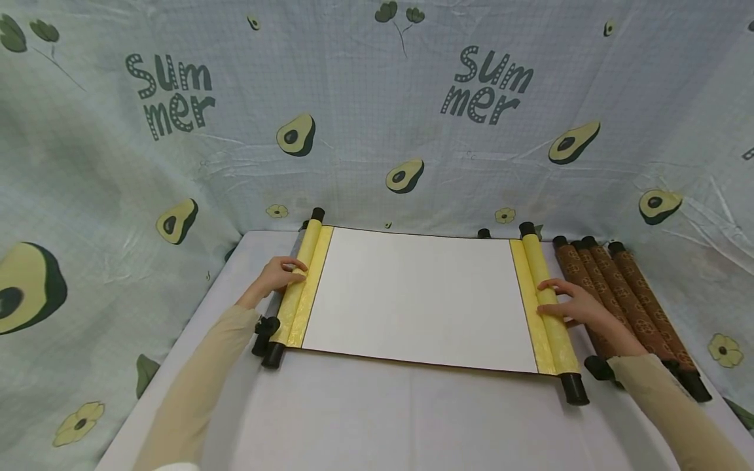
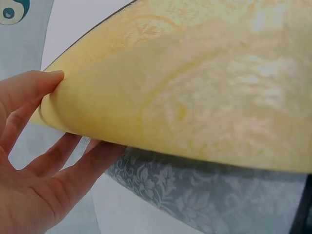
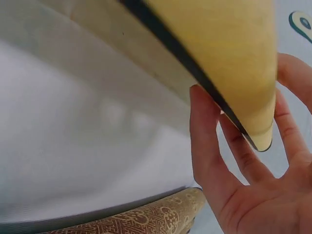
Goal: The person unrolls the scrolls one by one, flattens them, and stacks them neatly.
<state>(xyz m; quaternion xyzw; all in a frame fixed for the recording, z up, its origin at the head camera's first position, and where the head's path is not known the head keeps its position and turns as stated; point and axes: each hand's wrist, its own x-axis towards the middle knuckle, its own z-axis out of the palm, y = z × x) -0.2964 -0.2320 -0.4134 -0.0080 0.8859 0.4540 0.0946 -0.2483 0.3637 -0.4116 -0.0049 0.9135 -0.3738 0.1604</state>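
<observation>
A hanging scroll lies partly unrolled, with a blank white middle, yellow bands at both ends and black knobs on its rods. My left hand holds its left yellow roll, with the thumb on top and fingers beneath in the left wrist view. At the other end my right hand grips the right yellow roll, thumb and fingers around it. Under the left roll sits a grey flower-patterned roll, mostly covered in the head view. In the right wrist view, the yellow roll stands off the white surface.
Several brown patterned rolled scrolls with black ends lie side by side at the right, close to my right forearm. The white-covered table meets a cloth backdrop with avocado prints behind and at the sides. A black knob shows behind the scroll.
</observation>
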